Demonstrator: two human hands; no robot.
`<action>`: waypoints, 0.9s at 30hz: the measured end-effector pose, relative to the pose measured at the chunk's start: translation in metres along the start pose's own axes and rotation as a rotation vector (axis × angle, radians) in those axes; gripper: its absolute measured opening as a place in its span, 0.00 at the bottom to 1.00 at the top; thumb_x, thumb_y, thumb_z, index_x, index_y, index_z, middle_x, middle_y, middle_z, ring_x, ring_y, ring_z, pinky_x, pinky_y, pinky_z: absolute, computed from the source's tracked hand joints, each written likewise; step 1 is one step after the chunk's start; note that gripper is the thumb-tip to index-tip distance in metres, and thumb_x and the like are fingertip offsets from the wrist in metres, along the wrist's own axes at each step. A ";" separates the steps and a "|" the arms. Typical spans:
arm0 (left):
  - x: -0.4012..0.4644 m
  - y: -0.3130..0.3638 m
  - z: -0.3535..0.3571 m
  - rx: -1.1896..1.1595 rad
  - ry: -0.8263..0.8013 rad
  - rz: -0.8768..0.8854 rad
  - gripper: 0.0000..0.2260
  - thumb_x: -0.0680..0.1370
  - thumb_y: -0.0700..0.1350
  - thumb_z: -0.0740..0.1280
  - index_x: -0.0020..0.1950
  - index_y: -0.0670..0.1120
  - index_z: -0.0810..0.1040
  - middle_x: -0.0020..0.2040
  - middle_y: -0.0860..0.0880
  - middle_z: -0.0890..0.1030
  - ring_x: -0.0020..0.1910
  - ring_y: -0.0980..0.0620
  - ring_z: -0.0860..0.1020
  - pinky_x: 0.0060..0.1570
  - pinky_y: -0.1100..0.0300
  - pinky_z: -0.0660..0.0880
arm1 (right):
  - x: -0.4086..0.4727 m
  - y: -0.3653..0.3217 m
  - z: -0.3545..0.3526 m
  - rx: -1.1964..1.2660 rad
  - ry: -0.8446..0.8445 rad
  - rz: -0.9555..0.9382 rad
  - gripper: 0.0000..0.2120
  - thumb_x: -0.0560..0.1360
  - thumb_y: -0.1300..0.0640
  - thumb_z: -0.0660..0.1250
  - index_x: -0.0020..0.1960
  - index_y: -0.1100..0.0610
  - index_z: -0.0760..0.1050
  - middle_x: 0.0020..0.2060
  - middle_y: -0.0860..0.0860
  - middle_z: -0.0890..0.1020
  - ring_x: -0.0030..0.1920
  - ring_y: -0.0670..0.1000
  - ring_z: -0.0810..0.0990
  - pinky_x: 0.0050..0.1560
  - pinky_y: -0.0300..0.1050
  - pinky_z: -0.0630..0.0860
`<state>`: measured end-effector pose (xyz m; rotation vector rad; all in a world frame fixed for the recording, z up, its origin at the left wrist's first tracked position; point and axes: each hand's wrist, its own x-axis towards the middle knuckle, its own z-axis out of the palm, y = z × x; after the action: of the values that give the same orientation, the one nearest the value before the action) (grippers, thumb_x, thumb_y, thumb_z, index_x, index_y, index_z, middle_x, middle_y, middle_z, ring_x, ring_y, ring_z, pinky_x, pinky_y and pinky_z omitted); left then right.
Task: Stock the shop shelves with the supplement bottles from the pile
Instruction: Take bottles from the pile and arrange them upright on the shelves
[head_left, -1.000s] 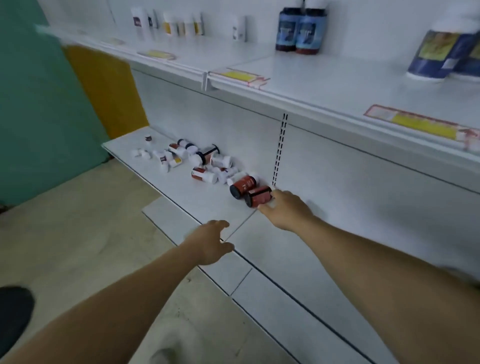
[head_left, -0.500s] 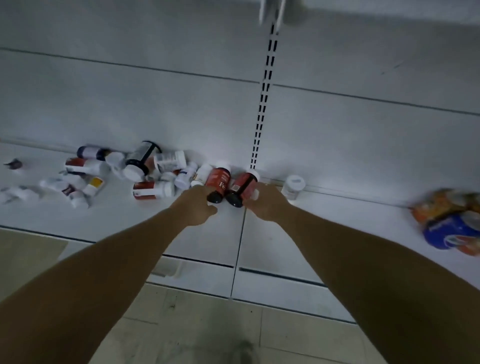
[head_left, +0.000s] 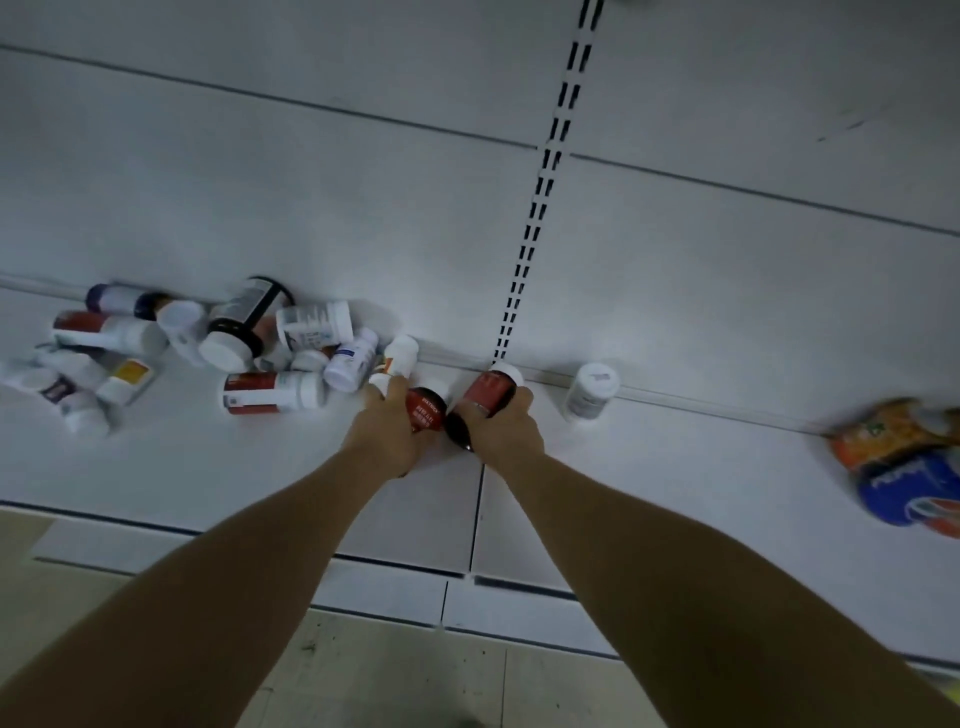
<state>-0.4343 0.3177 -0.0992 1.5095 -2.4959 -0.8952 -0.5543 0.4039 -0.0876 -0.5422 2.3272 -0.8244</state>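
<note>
A pile of supplement bottles lies on its side on the low white shelf, against the back panel at the left. My left hand grips a red-labelled bottle with a white cap at the pile's right end. Beside it, my right hand grips a second red bottle, white cap toward the back wall and dark base toward me. One white bottle stands alone just right of my right hand.
A slotted upright strip runs up the back panel above my hands. Orange and blue packets lie on the shelf at the far right. A seam splits the shelf into two boards. Beige floor tiles lie below the shelf edge.
The view has dropped from the upper shelves to the low shelf and come closer. My left hand reached forward and both hands have closed round the two red bottles.
</note>
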 end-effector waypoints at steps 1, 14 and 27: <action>0.002 -0.003 0.001 -0.030 -0.043 -0.057 0.35 0.73 0.54 0.70 0.73 0.45 0.58 0.67 0.38 0.65 0.61 0.37 0.72 0.60 0.46 0.72 | 0.003 -0.003 0.001 0.035 -0.016 0.022 0.33 0.72 0.42 0.66 0.68 0.56 0.56 0.57 0.59 0.76 0.53 0.61 0.78 0.55 0.56 0.77; -0.204 0.037 -0.132 -1.564 -0.350 -0.140 0.31 0.67 0.53 0.72 0.68 0.46 0.70 0.56 0.41 0.80 0.53 0.40 0.80 0.38 0.47 0.79 | -0.230 0.001 -0.113 1.425 -0.513 0.221 0.27 0.70 0.41 0.63 0.58 0.62 0.75 0.44 0.61 0.82 0.45 0.59 0.80 0.49 0.55 0.76; -0.318 0.185 -0.158 -1.450 -0.733 0.306 0.42 0.50 0.59 0.82 0.62 0.52 0.74 0.54 0.44 0.82 0.48 0.44 0.82 0.44 0.46 0.79 | -0.382 0.039 -0.271 1.388 -0.062 -0.116 0.32 0.69 0.39 0.62 0.65 0.59 0.72 0.49 0.60 0.81 0.43 0.55 0.81 0.40 0.49 0.78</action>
<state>-0.3600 0.5771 0.1968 0.2873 -1.3021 -2.5698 -0.4589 0.7551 0.2090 -0.0499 1.1662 -2.0768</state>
